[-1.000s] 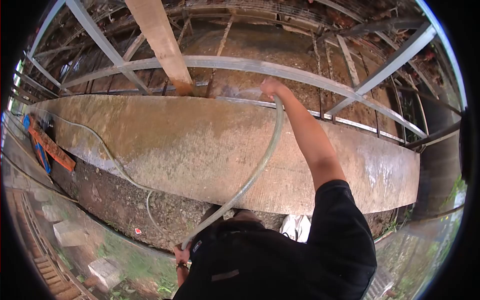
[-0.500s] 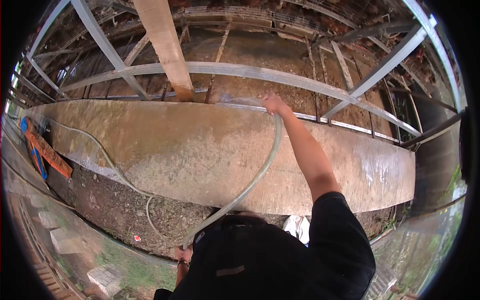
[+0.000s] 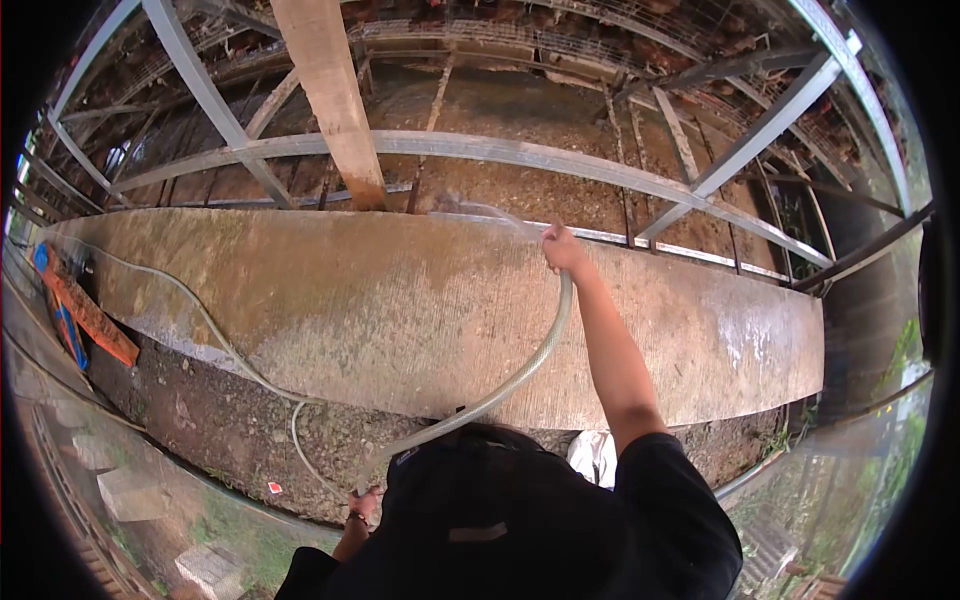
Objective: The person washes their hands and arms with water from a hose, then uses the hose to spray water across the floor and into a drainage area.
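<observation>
A pale braided hose (image 3: 530, 368) curves between my two hands in front of my body. My right hand (image 3: 563, 250), arm stretched forward, is closed around the hose close to its outlet. Water (image 3: 480, 208) sprays from there to the left, along the far edge of the concrete slab (image 3: 400, 320). Low at the left of my body, my left hand (image 3: 364, 503) is closed on a farther part of the hose. More hose runs from there over the gravel and across the slab to the far left. The slab's left part is dark and wet.
Metal rails (image 3: 500, 148) and a wooden post (image 3: 335, 100) stand beyond the slab, with wire cages at the back. An orange board (image 3: 95, 322) with blue on it lies at the left. Gravelly ground (image 3: 220, 430), a netting fence and concrete blocks (image 3: 133, 495) are near me.
My right hand has come slightly back toward me and to the right with the hose end. The bend of hose between my hands has shifted too. Water keeps spraying leftward.
</observation>
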The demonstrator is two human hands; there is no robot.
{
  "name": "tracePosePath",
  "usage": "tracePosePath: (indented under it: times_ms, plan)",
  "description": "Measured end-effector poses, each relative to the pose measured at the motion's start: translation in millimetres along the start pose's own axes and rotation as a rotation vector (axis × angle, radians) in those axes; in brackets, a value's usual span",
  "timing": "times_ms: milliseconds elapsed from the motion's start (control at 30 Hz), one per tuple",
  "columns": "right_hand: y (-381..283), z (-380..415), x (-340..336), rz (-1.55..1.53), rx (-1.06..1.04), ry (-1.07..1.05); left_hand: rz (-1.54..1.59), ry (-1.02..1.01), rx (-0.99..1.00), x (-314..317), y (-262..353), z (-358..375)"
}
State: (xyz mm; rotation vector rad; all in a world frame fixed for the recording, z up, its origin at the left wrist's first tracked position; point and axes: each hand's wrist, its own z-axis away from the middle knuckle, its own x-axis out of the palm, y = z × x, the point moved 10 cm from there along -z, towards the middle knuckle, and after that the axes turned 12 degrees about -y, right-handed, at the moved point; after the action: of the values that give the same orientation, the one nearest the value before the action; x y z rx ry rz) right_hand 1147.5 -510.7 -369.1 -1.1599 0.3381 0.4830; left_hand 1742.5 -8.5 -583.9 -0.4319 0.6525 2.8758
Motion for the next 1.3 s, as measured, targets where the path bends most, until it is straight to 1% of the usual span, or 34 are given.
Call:
tracePosePath:
  times_ms: [33,133,233,333,433,633,833,900,967,1233,1300]
  plan:
    - [1.2,6.7,2.1,-0.033,0.025,-0.010,0.012,-0.003,-0.013,-2.5,0.5,-4.9]
    - [1.3,25.8,3.3,-0.074,0.054,0.061,0.044,0.019,-0.044,-9.9,0.2,-17.3]
    - [-2.4,39.6,8.9,-0.159,0.019,0.061,0.077,0.071,-0.061,-14.4,3.6,-31.7]
    - [6.0,44.5,21.9,-0.345,0.048,0.011,0.107,0.118,-0.078,-17.9,8.1,-38.6]
    - [11.8,54.2,26.9,-0.361,0.119,0.031,0.131,0.158,-0.093,-20.4,13.9,-43.7]
    - [11.6,75.4,27.3,-0.412,0.103,0.096,0.161,0.235,-0.116,-24.3,17.0,-48.1]
    - [12.8,92.2,34.5,-0.454,0.126,0.114,0.134,0.338,-0.146,-28.6,22.6,-41.6]
    - [17.8,92.7,37.5,-0.454,0.134,0.120,0.156,0.331,-0.146,-29.2,24.8,-40.5]
    - [22.4,94.2,39.3,-0.457,0.137,0.130,0.201,0.280,-0.112,-28.9,15.1,-57.4]
    - [22.1,103.5,38.8,-0.463,0.154,0.157,0.257,0.127,-0.148,-19.2,22.1,-57.3]
    - [19.9,108.3,39.4,-0.485,0.164,0.152,0.265,0.133,-0.160,-18.8,17.5,-61.5]
